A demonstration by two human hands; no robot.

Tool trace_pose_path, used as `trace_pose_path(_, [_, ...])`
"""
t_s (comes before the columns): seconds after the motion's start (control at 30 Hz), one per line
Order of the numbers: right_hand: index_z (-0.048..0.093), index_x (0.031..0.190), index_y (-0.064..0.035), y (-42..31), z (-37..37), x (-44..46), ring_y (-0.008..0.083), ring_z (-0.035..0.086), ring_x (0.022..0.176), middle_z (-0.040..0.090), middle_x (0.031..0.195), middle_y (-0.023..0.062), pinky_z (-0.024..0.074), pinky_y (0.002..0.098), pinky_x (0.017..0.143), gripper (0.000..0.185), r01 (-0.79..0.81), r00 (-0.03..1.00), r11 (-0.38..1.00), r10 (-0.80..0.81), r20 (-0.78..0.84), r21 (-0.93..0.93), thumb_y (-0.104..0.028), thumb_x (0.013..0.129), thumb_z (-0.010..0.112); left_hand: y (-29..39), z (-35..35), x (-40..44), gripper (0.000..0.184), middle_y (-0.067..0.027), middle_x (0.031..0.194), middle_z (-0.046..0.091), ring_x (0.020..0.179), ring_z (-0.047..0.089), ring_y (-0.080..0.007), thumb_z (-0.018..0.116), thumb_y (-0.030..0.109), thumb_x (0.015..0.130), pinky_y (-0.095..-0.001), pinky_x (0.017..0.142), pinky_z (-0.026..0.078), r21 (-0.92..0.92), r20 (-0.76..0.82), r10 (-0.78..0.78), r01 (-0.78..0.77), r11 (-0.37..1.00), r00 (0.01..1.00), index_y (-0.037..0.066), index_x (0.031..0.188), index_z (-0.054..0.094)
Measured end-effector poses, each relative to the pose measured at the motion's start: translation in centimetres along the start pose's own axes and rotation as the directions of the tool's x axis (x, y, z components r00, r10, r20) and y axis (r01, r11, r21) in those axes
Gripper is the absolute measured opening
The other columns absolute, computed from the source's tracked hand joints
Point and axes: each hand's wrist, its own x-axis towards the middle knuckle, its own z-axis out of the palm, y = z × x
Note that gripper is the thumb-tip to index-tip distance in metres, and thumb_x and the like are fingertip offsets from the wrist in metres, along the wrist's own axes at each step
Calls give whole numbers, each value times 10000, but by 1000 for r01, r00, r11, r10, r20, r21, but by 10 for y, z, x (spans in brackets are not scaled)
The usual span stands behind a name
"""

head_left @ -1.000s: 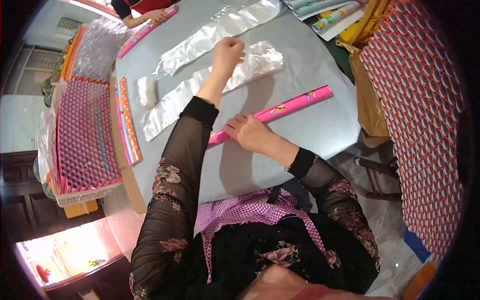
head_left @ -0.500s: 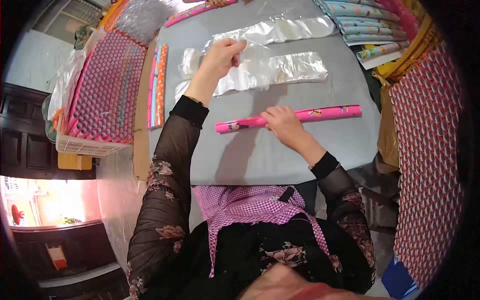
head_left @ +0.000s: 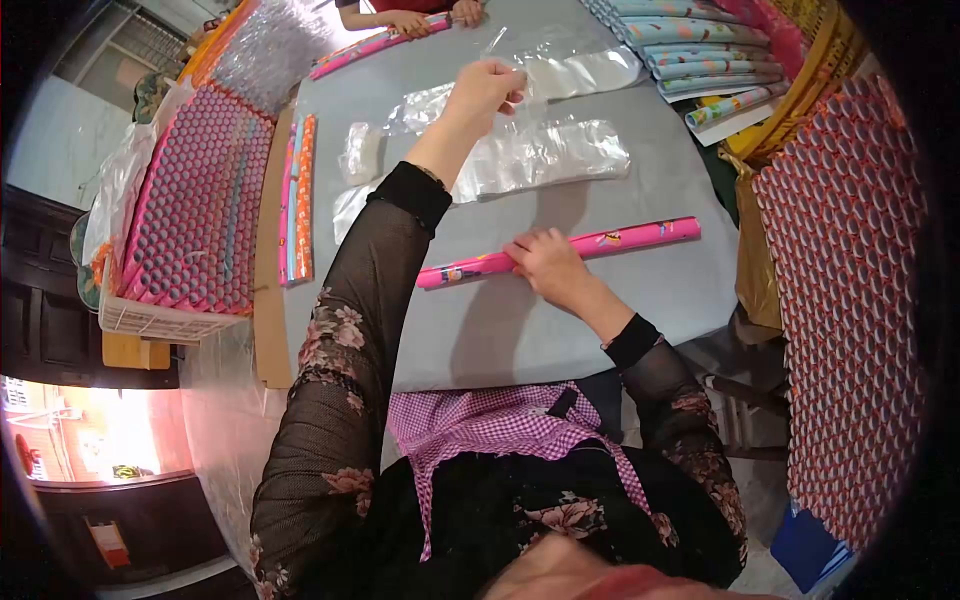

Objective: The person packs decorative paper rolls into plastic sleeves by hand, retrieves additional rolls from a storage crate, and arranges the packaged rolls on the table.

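Observation:
My left hand (head_left: 485, 92) is raised over the clear plastic sleeves (head_left: 550, 155), its fingers pinched on a thin clear sleeve that is hard to make out against those below. A pink patterned roll (head_left: 640, 235) lies slightly slanted on the grey table. My right hand (head_left: 550, 265) grips this roll near its middle, fingers curled over the top edge. Beyond the nearer sleeves lie more flat clear sleeves (head_left: 590, 75), and a small bundle of clear plastic (head_left: 360, 152) sits to their left.
Wrapped rolls (head_left: 300, 200) lie at the left edge of the grey table (head_left: 620, 320). A crate (head_left: 175, 318) of pink rolls stands left. Blue rolls (head_left: 705, 50) are back right, beside a tall stack of red-rimmed rolls (head_left: 840, 260). Another person's hands (head_left: 408, 24) hold a pink roll opposite.
My left hand has swung up and to the right over the sleeves, still pinched. My right hand stays on the pink roll. The view has shifted, and the other person's hands show more fully.

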Motion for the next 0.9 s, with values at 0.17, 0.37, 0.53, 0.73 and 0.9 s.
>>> trace_pose_path(0.17, [621,1140,-74,-2,-4,2,254,554,1023,609,1066,73,412,397,872,359,-31,997,999,29,75,27,-184,802,673,-1,-14,-1,186,-46,710,595,631,553,-130,729,139,782,-268,521,429,151,-28,20,-15,988,999,28,779,580])
trace_pose_path(0.37, [612,1139,-75,-2,-6,1,271,554,1005,602,1069,80,424,403,864,366,-8,1000,996,6,26,85,-172,792,678,-1,-66,-23,213,-24,695,542,610,496,-117,737,148,787,-287,532,413,51,2,-59,59,997,998,28,756,563])
trace_pose_path(0.53, [609,1129,-68,-1,-6,1,285,559,999,603,1069,91,429,413,871,348,10,998,998,-13,54,56,-159,799,672,-10,-147,-59,185,-4,710,534,597,470,-109,729,176,814,-299,529,399,-88,10,-180,180,980,984,22,793,629])
trace_pose_path(0.73, [598,1150,-56,-1,-10,5,307,558,1017,609,1091,103,425,425,875,356,5,995,997,-13,95,83,-151,812,660,107,-402,-177,241,-33,925,646,834,596,-127,570,186,946,-264,755,487,266,-404,281,-182,947,870,16,1100,644])
trace_pose_path(0.9, [602,1154,-62,-1,-8,6,303,555,1021,608,1080,99,419,427,867,341,20,999,996,-24,48,81,-154,829,649,319,-534,-365,356,-133,1135,663,1003,647,-292,561,218,898,-382,830,504,577,-188,697,653,-491,691,130,1240,612])
